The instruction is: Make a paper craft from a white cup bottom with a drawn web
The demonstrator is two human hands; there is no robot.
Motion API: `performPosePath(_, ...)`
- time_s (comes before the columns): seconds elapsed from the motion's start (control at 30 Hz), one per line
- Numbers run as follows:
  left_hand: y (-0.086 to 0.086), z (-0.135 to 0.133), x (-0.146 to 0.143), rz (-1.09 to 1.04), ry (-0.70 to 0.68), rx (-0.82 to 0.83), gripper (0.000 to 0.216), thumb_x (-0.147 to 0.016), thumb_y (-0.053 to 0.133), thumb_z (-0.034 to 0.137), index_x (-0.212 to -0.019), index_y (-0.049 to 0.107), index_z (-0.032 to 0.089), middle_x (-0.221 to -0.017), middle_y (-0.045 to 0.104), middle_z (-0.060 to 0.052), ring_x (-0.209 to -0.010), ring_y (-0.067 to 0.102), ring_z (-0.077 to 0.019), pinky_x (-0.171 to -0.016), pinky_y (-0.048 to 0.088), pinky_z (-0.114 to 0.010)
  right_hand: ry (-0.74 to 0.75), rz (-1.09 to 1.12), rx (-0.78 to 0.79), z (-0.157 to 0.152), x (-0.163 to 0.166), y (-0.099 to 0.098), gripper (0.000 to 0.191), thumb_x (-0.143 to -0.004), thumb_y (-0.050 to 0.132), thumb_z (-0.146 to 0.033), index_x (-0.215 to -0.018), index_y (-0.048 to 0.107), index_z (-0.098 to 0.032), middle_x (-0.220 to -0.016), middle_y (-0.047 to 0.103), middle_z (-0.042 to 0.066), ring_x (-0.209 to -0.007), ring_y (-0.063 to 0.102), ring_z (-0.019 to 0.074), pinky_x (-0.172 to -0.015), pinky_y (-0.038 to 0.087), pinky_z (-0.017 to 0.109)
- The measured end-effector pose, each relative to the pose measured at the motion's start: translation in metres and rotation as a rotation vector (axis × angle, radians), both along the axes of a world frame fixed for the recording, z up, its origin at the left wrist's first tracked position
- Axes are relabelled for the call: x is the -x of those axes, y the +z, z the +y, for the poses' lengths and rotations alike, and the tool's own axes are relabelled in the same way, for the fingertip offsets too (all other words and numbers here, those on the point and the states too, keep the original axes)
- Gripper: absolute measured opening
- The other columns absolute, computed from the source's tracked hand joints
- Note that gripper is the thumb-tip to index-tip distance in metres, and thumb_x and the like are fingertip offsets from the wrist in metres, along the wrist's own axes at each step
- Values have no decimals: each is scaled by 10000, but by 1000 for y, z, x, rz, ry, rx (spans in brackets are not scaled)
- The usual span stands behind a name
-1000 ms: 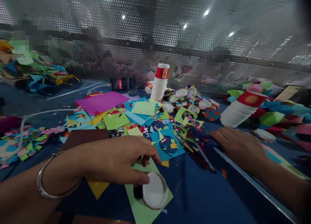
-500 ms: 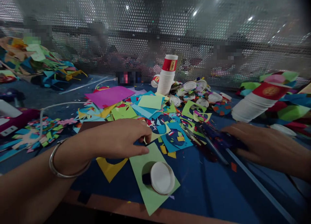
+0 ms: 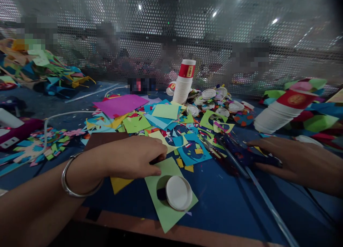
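My left hand (image 3: 134, 157), a metal bangle on its wrist, rests low on the blue table with fingers closed together, pinching the top edge of a light green paper sheet (image 3: 171, 209). A white round cup piece (image 3: 178, 192) lies on that sheet beside a dark cut-out hole. To the right, my right hand (image 3: 297, 161) reaches left, with thumb and fingers closed round the rear of a dark blue tool (image 3: 241, 152) that looks like a glue gun and lies on the table.
Coloured paper sheets and scraps (image 3: 166, 123) are heaped mid-table. An upright stack of red-rimmed cups (image 3: 183, 84) stands behind them among white discs, and a tipped stack (image 3: 278, 113) lies right. A metal rod (image 3: 270, 209) runs near the right hand. A perforated screen (image 3: 160, 32) stands behind.
The left hand slid back up from the white cup piece to the green sheet's top edge. The right hand moved onto the blue tool and closed round it.
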State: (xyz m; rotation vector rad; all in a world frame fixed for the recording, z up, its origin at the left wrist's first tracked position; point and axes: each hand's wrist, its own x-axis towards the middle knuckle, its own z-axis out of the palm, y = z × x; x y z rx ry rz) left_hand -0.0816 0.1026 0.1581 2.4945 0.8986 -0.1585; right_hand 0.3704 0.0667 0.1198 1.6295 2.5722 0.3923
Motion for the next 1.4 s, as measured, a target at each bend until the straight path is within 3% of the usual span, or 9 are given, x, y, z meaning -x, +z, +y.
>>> performPosePath(0.13, 2, 7, -2, -85, 71, 107, 78, -886, 555, 282, -904, 575, 208, -832, 624, -6, -693, 532, -150, -583, 355, -264, -27, 15, -13, -9, 7, 8, 328, -921, 632, -510, -1170, 686, -304, -1128, 758, 55, -963, 736, 275, -763, 556, 401)
performPosePath(0.23, 1, 12, -2, -185, 106, 184, 184, -884, 586, 295, -1036, 577, 192, -968, 661, -31, -817, 596, -164, -675, 433, -265, 30, 54, -88, -15, 33, 17, 288, -966, 579, -485, -1159, 667, -291, -1084, 756, 54, -937, 737, 256, -783, 558, 379)
performPosePath(0.3, -1, 12, -2, -201, 97, 254, 301, -855, 634, 296, -1125, 555, 190, -1024, 661, -43, -870, 613, -177, -718, 464, -277, 78, 103, -87, -17, 59, 21, 303, -981, 536, -513, -1142, 658, -288, -1032, 758, 45, -863, 744, 255, -697, 561, 369)
performPosePath(0.5, -2, 3, -7, -257, 49, 338, 268, -852, 595, 188, -1114, 543, 215, -1030, 649, -23, -872, 601, -163, -737, 479, -283, 187, 308, 84, -12, 133, 22, 228, -991, 532, -421, -1020, 670, -243, -911, 731, 60, -771, 696, 236, -646, 513, 337)
performPosePath(0.73, -7, 1, -11, -440, 71, 207, 197, -894, 608, 188, -1072, 532, 226, -965, 619, 10, -833, 589, -138, -743, 477, -284, 207, 667, 302, 2, 179, 10, 237, -965, 603, -436, -1038, 679, -224, -888, 708, 19, -711, 638, 165, -595, 449, 259)
performPosePath(1.03, -19, 0, -28, -740, 212, 270, 341, -925, 670, 289, -1212, 493, 237, -1024, 629, -10, -940, 628, -145, -815, 507, -283, 163, 980, 402, 4, 185, 3, 254, -994, 563, -390, -849, 673, -213, -730, 652, -12, -654, 581, 139, -569, 434, 237)
performPosePath(1.2, -21, 9, -27, -713, 342, 620, 385, -927, 669, 366, -1228, 465, 238, -1084, 693, -51, -992, 677, -192, -833, 549, -327, 34, 1166, 367, 5, 175, 5, 311, -967, 612, -477, -794, 629, -218, -626, 593, -34, -538, 565, 123, -487, 421, 221)
performPosePath(1.3, -23, 10, -29, -724, 285, 780, 441, -849, 754, 281, -1211, 509, 225, -1194, 691, -77, -1128, 656, -224, -988, 526, -390, -21, 1256, 328, 5, 170, 6, 330, -944, 640, -503, -773, 614, -222, -591, 579, -39, -504, 543, 118, -456, 403, 212)
performPosePath(1.4, -27, 7, -32, -737, 255, 803, 503, -781, 810, 213, -1220, 566, 233, -1253, 681, -65, -1164, 640, -217, -1012, 498, -363, -37, 1324, 305, 5, 168, 7, 313, -933, 659, -505, -808, 641, -218, -611, 614, -31, -519, 547, 114, -481, 427, 206)
